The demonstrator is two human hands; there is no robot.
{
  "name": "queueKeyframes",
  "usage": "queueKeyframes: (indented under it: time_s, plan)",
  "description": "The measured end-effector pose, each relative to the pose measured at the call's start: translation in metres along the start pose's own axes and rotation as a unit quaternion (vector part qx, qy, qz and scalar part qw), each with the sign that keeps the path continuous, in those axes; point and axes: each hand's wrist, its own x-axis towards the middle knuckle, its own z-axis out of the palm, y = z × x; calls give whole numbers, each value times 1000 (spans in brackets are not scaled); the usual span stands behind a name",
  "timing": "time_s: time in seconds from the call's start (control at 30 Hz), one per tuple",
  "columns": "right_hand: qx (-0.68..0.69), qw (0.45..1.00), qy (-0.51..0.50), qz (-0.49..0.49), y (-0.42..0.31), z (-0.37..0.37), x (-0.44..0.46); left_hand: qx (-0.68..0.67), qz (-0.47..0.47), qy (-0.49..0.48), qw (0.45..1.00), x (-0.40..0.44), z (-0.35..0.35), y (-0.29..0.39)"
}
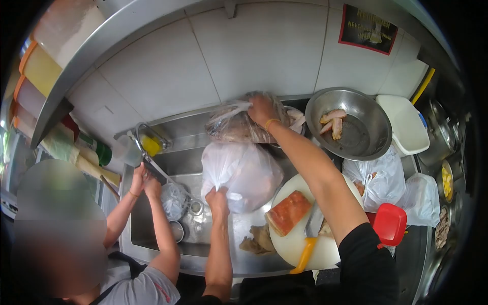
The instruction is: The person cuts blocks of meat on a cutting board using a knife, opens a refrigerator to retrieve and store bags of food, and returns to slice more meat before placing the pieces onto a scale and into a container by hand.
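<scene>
Clamping the gathered neck of the white bag (249, 175), the left hand (217, 201) is positioned left of the cutting board (325, 255). Left grip: fingers together around the plastic. The white bag is full and rounded, located left of the cutting board and slightly beyond it, partly over the sink (193, 185). The right arm passes above the cutting board. The right hand (262, 108) is beyond the cutting board; its grip is clamped on the upper part of the clear bag (229, 127). Contents of both bags cannot be identified.

On the cutting board: one slab of meat (288, 212) and one knife with a yellow handle (303, 255). Beyond the cutting board, right side: a metal bowl (366, 119) containing meat pieces (333, 123). Right of the cutting board: a red container (390, 223). Far left of the cutting board: a second person (142, 284), arms extended toward the sink.
</scene>
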Motion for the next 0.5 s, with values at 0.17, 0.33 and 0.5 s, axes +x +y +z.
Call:
queueKeyframes:
  time_s: [0.17,0.33,0.5]
  plan:
    - [68,997,15,36,-25,16,11,43,-18,56,997,-57,-32,7]
    - [60,997,1,-40,-35,47,9,17,-35,78,996,-106,-63,3]
    - [128,991,-10,-39,-28,81,-14,53,-109,95,988,-144,-77,3]
